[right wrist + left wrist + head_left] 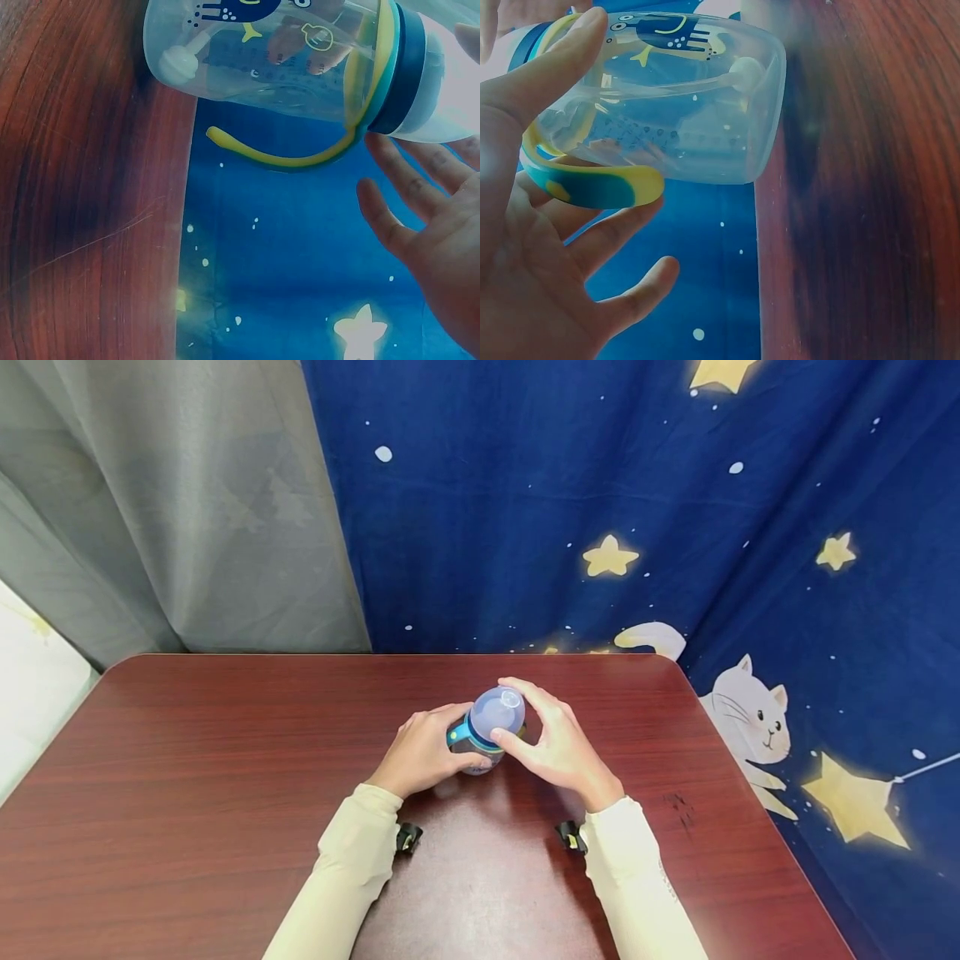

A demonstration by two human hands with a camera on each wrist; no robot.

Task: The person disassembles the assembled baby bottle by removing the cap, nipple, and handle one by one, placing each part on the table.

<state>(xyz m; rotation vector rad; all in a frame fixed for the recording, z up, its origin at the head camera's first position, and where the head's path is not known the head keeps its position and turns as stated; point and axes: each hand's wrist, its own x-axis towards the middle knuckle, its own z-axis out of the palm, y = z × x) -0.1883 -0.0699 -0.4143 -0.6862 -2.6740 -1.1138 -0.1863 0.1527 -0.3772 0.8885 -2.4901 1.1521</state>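
A clear baby bottle (697, 135) with a monster print, a straw and a weighted ball (746, 75) inside is between my hands in front of me. Its collar is dark blue, and a yellow and teal handle (592, 184) juts out on either side. My left hand (423, 752) grips the bottle near its collar, thumb across the front and fingers behind the handle. Over the top sits a translucent domed cap (497, 710). My right hand (558, 747) holds this cap between thumb and fingers; its lower fingers are spread in the right wrist view.
The brown wooden table (225, 793) stretches out on both sides of the bottle. Behind it hang a grey curtain (225, 527) and a blue curtain (487, 527) with stars and a cat. Dark marks (678, 810) show on the tabletop at the right.
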